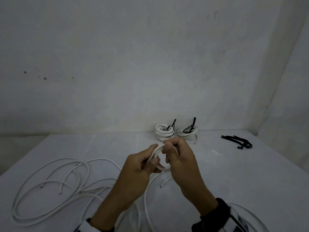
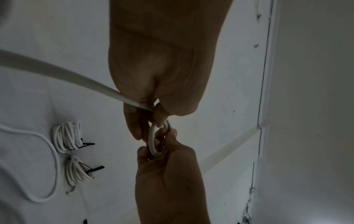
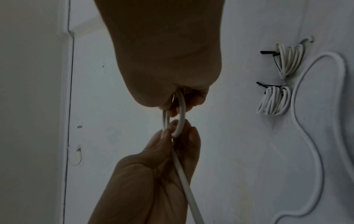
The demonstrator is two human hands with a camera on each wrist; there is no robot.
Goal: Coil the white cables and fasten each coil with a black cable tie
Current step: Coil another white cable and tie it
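Over the middle of the table both hands hold one small loop of white cable (image 1: 164, 169). My left hand (image 1: 150, 160) pinches the loop's left side, and the cable's long tail runs back under that palm. My right hand (image 1: 168, 154) grips the right side with curled fingers. In the left wrist view the loop (image 2: 152, 141) sits between the left fingers (image 2: 134, 128) and the right hand (image 2: 162, 166). From the right wrist the loop (image 3: 181, 115) hangs from the right fingers (image 3: 191, 101). Two tied coils (image 1: 164, 132) (image 1: 187, 133) stand by the back wall, each with a black tie.
Several loose white cables (image 1: 66, 181) sprawl over the left and near part of the white table (image 1: 234, 173). One cable end (image 1: 161, 185) lies just below the hands. A bundle of black cable ties (image 1: 237, 142) rests at the back right. A wall closes off the far edge.
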